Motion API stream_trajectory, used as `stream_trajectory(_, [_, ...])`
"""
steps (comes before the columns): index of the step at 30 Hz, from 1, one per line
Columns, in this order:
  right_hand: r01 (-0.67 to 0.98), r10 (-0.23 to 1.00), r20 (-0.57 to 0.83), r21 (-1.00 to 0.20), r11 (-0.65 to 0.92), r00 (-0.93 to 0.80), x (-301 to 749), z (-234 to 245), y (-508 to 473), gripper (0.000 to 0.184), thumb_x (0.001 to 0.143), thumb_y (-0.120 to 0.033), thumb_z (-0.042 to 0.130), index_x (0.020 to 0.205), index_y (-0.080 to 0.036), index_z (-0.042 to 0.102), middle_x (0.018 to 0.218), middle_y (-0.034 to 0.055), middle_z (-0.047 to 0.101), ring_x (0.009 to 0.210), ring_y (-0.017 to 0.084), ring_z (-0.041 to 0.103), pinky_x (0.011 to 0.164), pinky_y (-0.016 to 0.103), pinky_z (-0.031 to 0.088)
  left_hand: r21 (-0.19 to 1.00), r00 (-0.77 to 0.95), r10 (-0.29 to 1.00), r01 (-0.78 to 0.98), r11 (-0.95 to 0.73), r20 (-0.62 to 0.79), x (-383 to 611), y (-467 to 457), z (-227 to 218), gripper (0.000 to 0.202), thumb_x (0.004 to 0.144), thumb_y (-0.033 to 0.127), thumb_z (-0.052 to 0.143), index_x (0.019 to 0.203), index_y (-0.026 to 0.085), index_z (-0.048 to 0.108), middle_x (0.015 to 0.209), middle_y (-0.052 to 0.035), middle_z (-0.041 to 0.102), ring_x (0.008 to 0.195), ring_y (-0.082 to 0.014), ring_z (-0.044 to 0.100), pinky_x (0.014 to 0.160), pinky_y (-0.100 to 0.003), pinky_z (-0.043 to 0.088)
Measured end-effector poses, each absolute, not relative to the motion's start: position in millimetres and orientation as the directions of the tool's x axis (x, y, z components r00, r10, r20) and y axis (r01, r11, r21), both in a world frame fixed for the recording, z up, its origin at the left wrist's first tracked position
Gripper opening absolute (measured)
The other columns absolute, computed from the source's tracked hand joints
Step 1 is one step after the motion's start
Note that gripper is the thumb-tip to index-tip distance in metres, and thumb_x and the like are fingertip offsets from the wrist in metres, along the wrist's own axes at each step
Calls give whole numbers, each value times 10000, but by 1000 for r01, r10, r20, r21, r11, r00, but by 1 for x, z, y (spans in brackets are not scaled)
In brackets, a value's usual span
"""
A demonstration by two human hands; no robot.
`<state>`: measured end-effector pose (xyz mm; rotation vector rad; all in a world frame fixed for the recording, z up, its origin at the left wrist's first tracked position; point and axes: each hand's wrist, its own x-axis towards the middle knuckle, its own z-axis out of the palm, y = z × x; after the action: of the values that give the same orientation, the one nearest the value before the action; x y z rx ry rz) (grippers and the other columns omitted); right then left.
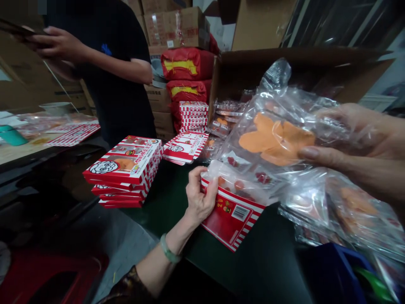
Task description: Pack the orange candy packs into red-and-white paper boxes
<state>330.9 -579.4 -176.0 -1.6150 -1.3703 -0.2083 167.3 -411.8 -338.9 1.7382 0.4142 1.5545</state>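
My left hand (200,196), with a pale green bangle at the wrist, grips the upper edge of a red-and-white striped carton (229,211) with a barcode on its face. From the carton's open top rises a clear plastic tray (243,185). My right hand (344,135) pinches a clear plastic bag (272,101) at its right side, thumb in front. An orange flower-shaped piece (278,139) shows inside the bag, along with small packets bearing a red print. The bag's lower part meets the tray at the carton's mouth; where one ends is hard to make out.
Packed striped boxes (126,169) are stacked on the left, with flat cartons (186,145) and another box stack (193,115) behind. Bagged pieces (351,202) lie at right beside a blue tape dispenser (341,270). A person (117,71) stands across, holding a phone-like device.
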Motion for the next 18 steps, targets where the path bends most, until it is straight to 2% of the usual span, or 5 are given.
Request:
stream_trajectory(6, [858,836,534,-482,180,125,319,-177,-564,337,757,-414,671,1043,-242,619,713,-44,655,470,82,572,404,196,464,580,231,535,-242,-778,813,166,-411,-334,199,818,345,579,736,181,503,668,6,512,582,-104,493,577,-236,425])
stream_trajectory(11, [935,901,423,-350,62,99,294,-217,-555,205,874,-284,506,1032,-184,590,850,21,678,721,159,648,588,260,530,669,231,650,-464,-580,724,171,-412,-346,308,820,282,612,1075,203,458,892,-29,569,720,-112,578,656,-230,476])
stream_trajectory(13, [943,844,496,-332,-34,205,287,-233,-557,306,865,-318,540,1129,-163,554,997,78,674,860,216,656,688,325,546,704,249,690,-487,-517,679,176,-412,-351,362,830,267,610,1130,205,417,964,-52,576,793,-124,608,700,-239,497])
stream_trajectory(15, [962,673,691,-238,-133,264,280,-241,-560,413,822,-319,613,1186,-143,525,1126,138,628,991,270,620,813,406,523,713,239,704,-474,-517,669,181,-412,-354,385,817,267,633,1129,195,418,993,-67,577,858,-140,617,757,-260,506])
stream_trajectory(18, [987,490,867,-12,-158,89,272,-243,-560,263,826,-187,607,1086,-172,572,1037,114,647,979,243,607,863,402,492,715,194,730,-469,-518,655,186,-414,-355,465,771,268,691,1133,190,409,950,-56,591,835,-139,623,763,-267,517])
